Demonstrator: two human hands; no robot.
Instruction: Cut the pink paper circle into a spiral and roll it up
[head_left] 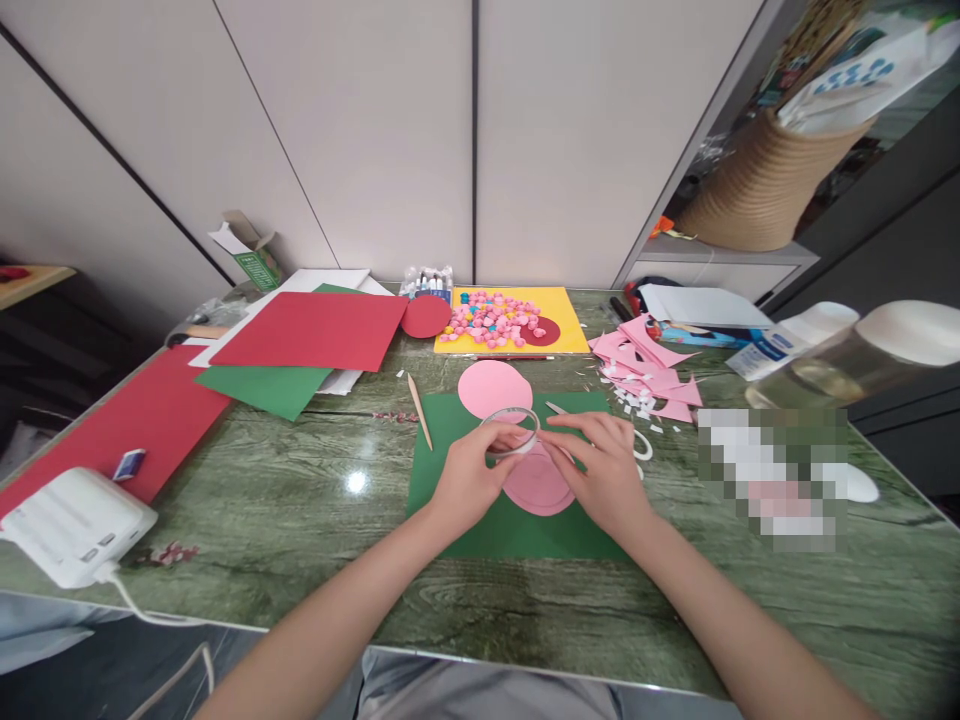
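In my left hand (480, 460) is a roll of tape (534, 432), gripped by its ring and tilted over the paper. The fingers of my right hand (604, 462) are pinched together at the roll's right edge; anything thin between them is too small to make out. Just below the roll lies a pink paper circle (541, 490) with a round line on it. More pink circles (491, 388) overlap behind it. All rest on a green paper sheet (480, 540). Scissors with white handles (643, 446) lie partly hidden beneath my right hand.
A wooden stick (420, 412) lies left of my hands. Behind are a yellow sheet (574, 335) bearing pink balls (495, 318) and red paper (315, 330). Pink scraps (645, 365) and a clear jar (832, 370) stand right; a white charger (79, 525) sits left.
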